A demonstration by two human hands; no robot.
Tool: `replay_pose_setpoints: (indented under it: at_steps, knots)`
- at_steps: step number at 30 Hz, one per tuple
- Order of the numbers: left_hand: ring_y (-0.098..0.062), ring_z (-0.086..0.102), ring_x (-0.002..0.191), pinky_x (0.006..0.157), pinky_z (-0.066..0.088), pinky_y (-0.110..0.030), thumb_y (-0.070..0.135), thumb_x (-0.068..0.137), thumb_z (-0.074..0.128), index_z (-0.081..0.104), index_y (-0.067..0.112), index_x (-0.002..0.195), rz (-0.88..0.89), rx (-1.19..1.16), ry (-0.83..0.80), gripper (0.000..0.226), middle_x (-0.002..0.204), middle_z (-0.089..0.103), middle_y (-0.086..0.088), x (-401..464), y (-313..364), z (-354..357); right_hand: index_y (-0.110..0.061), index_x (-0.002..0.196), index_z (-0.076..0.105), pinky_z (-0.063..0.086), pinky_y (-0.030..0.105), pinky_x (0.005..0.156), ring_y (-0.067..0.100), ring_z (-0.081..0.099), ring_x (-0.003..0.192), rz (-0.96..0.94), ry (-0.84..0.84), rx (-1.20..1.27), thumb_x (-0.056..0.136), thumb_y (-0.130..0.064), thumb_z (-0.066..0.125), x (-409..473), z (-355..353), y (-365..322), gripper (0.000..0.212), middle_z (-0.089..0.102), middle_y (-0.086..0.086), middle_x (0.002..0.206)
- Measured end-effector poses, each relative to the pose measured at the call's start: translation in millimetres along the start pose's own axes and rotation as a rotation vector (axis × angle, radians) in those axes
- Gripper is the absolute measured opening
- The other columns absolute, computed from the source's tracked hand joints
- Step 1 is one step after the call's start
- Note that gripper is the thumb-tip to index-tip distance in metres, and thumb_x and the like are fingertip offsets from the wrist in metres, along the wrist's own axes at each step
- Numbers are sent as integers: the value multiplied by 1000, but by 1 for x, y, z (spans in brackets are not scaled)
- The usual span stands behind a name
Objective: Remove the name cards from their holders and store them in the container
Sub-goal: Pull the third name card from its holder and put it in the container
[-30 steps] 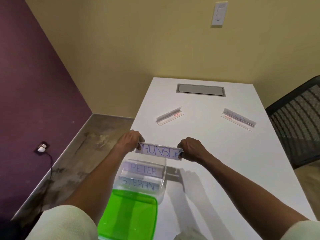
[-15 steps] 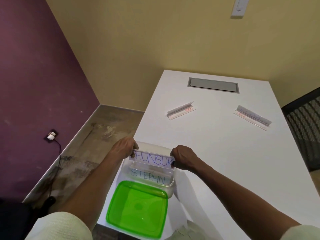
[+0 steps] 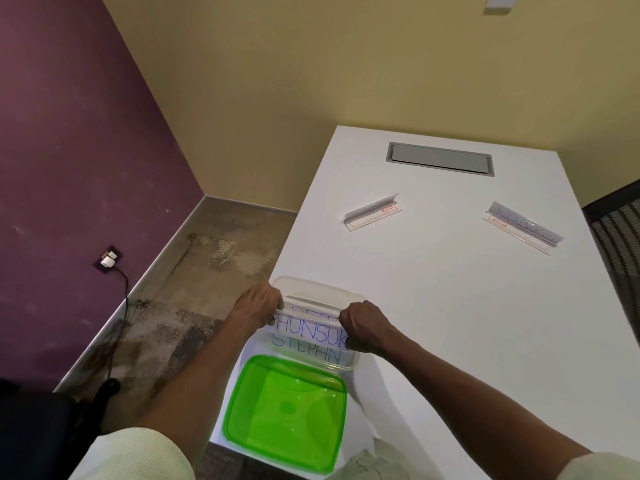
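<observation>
1. The left hand and right hand each pinch one end of the PHUNSUK card.
2. The card sits flat over the clear container, above the STEPHN card.
3. The green lid lies just beside the container.

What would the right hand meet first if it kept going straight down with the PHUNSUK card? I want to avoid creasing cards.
Probably the STEPHN card lying inside the clear container, directly beneath the right hand and PHUNSUK card; depth is unclear.
</observation>
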State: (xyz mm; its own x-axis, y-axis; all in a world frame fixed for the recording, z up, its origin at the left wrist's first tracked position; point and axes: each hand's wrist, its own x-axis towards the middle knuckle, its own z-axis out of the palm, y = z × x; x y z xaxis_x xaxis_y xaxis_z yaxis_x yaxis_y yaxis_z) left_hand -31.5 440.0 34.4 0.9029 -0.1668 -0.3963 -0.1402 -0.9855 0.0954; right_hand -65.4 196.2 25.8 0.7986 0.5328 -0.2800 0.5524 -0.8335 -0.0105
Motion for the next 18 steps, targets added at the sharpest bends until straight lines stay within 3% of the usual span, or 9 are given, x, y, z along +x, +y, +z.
replay_pose_setpoints:
  at_steps: [8, 12, 14, 17, 18]
  knots:
    - [-28, 65, 100, 83, 52, -34, 4, 81, 67, 71, 15, 109, 81, 288, 8, 31, 114, 63, -14, 1, 12, 9, -2, 97, 60, 44, 36, 77, 36, 63, 86, -59, 0, -54, 77, -11, 57, 7, 8, -10, 23, 64, 20, 95]
    - [-28, 61, 104, 85, 49, -33, 2, 84, 59, 68, 15, 111, 110, 375, 1, 31, 113, 61, -13, -1, 16, 13, -6, 75, 64, 46, 31, 60, 32, 65, 62, -61, -18, -71, 61, -14, 72, 10, 11, -16, 18, 66, 15, 71]
    - [-28, 62, 101, 83, 49, -32, 3, 83, 60, 69, 16, 108, 126, 421, -6, 30, 110, 61, -12, -2, 18, 12, -7, 73, 63, 45, 30, 58, 32, 64, 61, -56, -34, -76, 62, -11, 71, 11, 16, -18, 14, 66, 14, 70]
    - [-24, 66, 80, 68, 52, -27, 9, 68, 77, 75, 20, 88, 146, 430, 9, 23, 89, 66, -9, -5, 22, 6, -14, 52, 56, 35, 21, 41, 24, 53, 35, -50, -66, 4, 36, -13, 81, 13, 26, -18, 29, 54, 5, 45]
    - [-24, 65, 82, 69, 51, -28, 7, 68, 76, 74, 20, 88, 143, 444, -22, 23, 89, 65, -9, 0, 19, 11, -15, 48, 54, 31, 20, 39, 22, 49, 30, -50, -36, 34, 32, -13, 82, 16, 33, -16, 32, 51, 3, 41]
